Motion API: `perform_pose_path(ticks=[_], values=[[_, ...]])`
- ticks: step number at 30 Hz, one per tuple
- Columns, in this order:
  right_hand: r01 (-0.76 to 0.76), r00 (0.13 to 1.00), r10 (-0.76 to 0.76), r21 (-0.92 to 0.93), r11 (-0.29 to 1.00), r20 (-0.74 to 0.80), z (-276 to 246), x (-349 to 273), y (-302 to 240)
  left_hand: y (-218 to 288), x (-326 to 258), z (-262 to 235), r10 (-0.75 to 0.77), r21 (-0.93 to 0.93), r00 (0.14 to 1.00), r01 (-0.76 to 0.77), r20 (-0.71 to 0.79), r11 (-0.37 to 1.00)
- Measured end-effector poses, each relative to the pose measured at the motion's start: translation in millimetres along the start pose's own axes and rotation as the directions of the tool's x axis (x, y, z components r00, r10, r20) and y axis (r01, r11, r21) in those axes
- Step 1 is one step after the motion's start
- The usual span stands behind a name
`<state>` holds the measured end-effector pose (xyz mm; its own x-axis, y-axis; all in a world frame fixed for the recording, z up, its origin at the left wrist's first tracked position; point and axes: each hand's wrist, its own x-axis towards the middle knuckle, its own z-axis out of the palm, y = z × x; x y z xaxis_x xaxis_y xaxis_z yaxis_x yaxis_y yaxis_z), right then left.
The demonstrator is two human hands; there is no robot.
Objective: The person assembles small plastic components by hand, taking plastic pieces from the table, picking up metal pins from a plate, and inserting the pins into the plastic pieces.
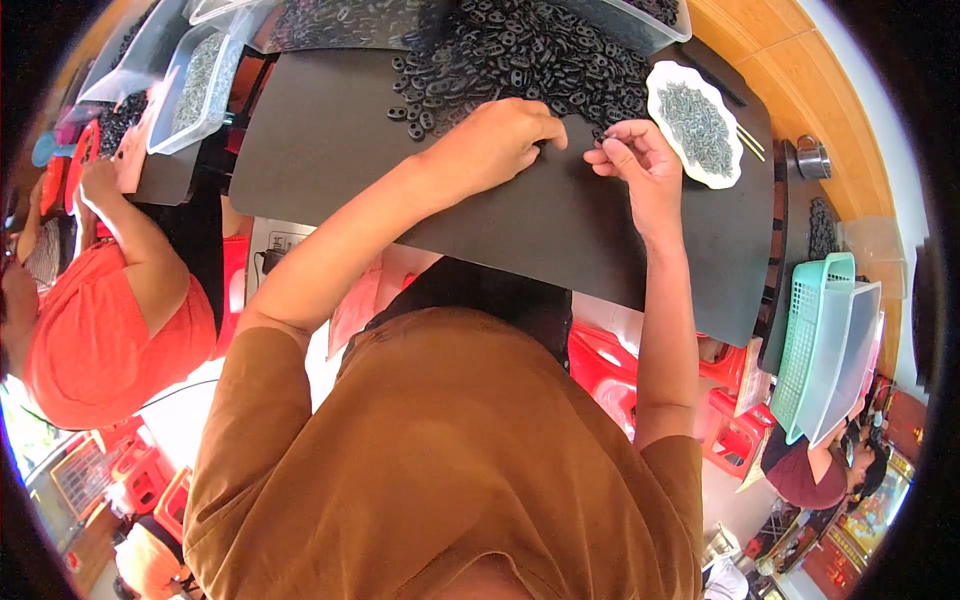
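A heap of black oval pieces with two holes (520, 60) covers the far middle of the dark table (330, 150). My left hand (505, 145) is at the heap's near edge, its fingers curled closed and bent downward. Whatever lies between those fingertips is mostly hidden; only a dark bit shows. Just to the right, my right hand (645, 165) pinches a small black piece (600, 135) between thumb and forefinger, its other fingers curled. Beside that hand, a white scalloped dish (735, 172) holds many small metal pins (695, 115).
Two thin gold-coloured sticks (750, 143) lie by the dish. Clear plastic bins (660, 35) stand along the far edge. On the left, another bin (175, 140) holds metal pins, near a person in red (120, 320). Green baskets (800, 350) stand at right, with red stools (600, 375) below.
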<state>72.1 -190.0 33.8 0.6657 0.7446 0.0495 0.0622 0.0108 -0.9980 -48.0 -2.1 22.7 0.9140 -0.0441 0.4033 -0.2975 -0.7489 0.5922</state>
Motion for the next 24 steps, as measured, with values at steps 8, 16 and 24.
perform_pose_path(ticks=[8, 16, 24], values=[[-0.016, 1.0, 0.016, 0.132, 0.991, 0.004, 8.2, 17.6, 3.8, -20.4, 22.7, 9.5, -0.396, -0.852, 0.917, 0.173, -0.043, 0.494], [-0.022, 0.999, 0.018, 0.135, 0.991, 0.034, 18.0, 21.0, 9.8, -22.1, 18.6, 18.7, -0.435, -0.91, 0.899, 0.227, 0.057, 0.348], [0.048, 0.999, -0.048, 0.023, 0.999, -0.012, 20.6, 19.6, 12.1, -16.9, 15.3, 9.1, -0.377, -0.678, 0.926, 0.285, 0.012, 0.677]])
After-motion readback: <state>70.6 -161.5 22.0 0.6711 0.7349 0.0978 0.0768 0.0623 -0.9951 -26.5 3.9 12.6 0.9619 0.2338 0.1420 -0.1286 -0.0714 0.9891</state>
